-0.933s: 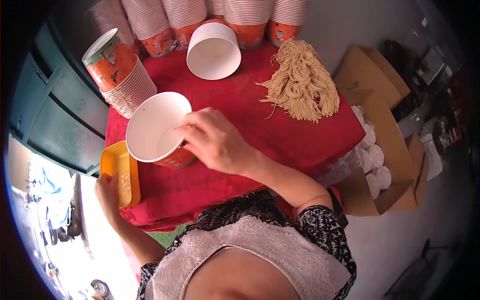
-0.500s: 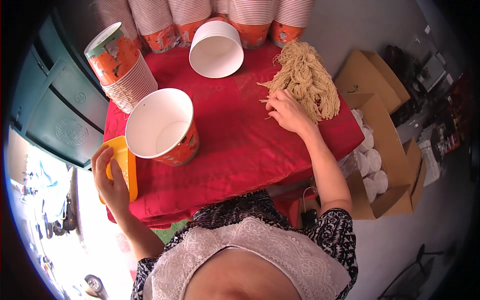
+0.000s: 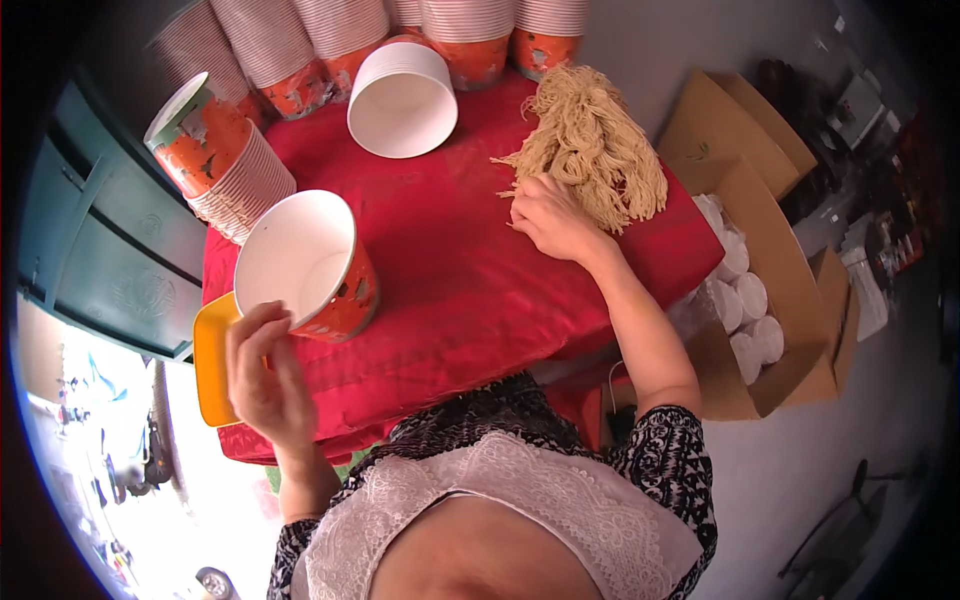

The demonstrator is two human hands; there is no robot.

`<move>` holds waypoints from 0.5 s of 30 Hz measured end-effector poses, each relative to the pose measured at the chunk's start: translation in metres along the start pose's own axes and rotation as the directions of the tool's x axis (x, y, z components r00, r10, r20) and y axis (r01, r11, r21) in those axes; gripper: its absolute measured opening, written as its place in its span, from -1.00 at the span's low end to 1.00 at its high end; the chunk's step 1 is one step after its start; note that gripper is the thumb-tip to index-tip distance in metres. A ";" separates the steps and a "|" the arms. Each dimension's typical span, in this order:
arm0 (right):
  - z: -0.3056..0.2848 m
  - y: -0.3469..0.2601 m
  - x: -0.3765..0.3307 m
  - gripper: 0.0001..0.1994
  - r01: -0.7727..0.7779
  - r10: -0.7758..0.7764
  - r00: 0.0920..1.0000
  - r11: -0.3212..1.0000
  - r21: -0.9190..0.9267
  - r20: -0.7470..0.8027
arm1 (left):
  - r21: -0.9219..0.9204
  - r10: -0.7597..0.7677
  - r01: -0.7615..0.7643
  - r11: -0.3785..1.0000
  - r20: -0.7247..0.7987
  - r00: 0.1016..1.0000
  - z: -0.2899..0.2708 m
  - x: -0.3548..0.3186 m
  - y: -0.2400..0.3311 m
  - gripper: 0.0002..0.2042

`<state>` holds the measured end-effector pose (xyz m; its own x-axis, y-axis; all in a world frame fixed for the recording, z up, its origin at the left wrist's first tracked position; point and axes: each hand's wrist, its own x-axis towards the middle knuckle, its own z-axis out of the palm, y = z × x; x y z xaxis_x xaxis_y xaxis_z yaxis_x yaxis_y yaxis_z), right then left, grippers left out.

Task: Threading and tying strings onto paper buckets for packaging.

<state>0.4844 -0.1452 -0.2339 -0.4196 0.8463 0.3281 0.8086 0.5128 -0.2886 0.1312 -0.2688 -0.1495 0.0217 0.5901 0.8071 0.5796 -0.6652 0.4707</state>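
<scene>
On the red cloth, a bundle of tan cord [image 3: 600, 145] lies at the far right. My right hand [image 3: 553, 215] is at its near left edge, fingers bent together on loose strands; the fingertips are partly hidden. A large paper bucket [image 3: 345, 300], white inside and orange outside, stands upright at the left with its mouth up. My left hand [image 3: 268, 375] hovers beside its near side, over the yellow tray [image 3: 212, 365]. Its fingers are curved, thumb apart, with nothing visible between them. The hand covers part of the tray.
A white bucket [image 3: 402, 115] lies on its side at the back. Stacked orange buckets [image 3: 245, 165] lean at the left, and wrapped stacks [image 3: 465, 40] line the far edge. Right of the red-covered table [image 3: 480, 270], a cardboard box [image 3: 780, 290] holds white rolls. A green metal door [image 3: 120, 250] borders the left.
My left hand has moved right and toward me, from the tray's left side to the bucket's near side. My right hand stays at the cord. The whole view has shifted slightly.
</scene>
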 end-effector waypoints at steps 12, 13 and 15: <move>-0.016 -0.137 -0.014 -0.81 0.336 -0.230 0.908 0.899 0.281 -0.351 | -0.144 -0.362 0.567 0.811 0.637 0.681 0.052 -0.011 0.011 -0.81; -0.015 -0.142 -0.014 -0.81 0.345 -0.243 0.908 0.895 0.282 -0.340 | -0.155 -0.361 0.576 0.803 0.642 0.676 0.055 -0.013 0.009 -0.78; -0.011 -0.149 -0.013 -0.81 0.371 -0.260 0.898 0.881 0.295 -0.354 | -0.182 -0.356 0.579 0.795 0.634 0.687 0.059 -0.017 0.006 -0.79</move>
<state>0.3745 -0.2346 -0.1851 -0.4409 0.5760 0.6883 0.4346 0.8080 -0.3978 0.1827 -0.2558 -0.1811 0.3250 0.9319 0.1611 0.3250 -0.2701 0.9063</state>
